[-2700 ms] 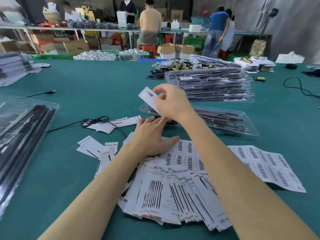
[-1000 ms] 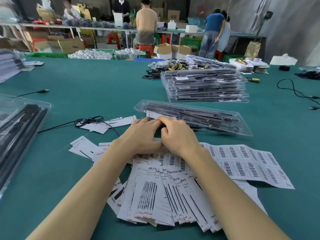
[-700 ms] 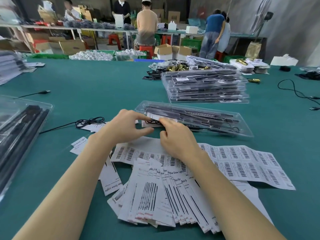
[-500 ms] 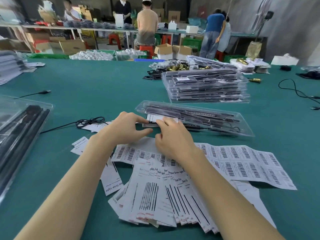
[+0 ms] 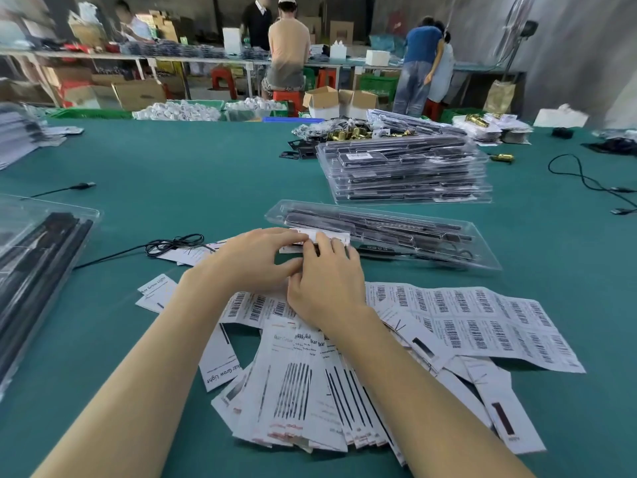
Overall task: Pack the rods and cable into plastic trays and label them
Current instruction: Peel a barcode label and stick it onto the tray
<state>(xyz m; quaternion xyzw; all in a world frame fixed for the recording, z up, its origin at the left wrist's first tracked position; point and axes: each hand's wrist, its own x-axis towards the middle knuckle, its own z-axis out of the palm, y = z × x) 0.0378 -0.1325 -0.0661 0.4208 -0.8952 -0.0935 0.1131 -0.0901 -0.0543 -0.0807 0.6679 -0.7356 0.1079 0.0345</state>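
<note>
Both the left hand (image 5: 256, 262) and the right hand (image 5: 327, 277) pinch a white label (image 5: 322, 238) at the near-left end of the clear plastic tray (image 5: 379, 232) mid-tabletop (image 5: 193, 167). Near the tabletop's front edge, fanned cards (image 5: 220, 369) read "Grow Light", beside barcode sheets (image 5: 482, 326).

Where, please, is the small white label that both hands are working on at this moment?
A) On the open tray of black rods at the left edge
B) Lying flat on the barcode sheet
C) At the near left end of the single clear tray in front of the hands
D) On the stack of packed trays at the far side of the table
C: the fingertips of the left hand and right hand meet on the white label, which sits at the near left end of the single clear tray, in front of the stack of packed trays.
</note>
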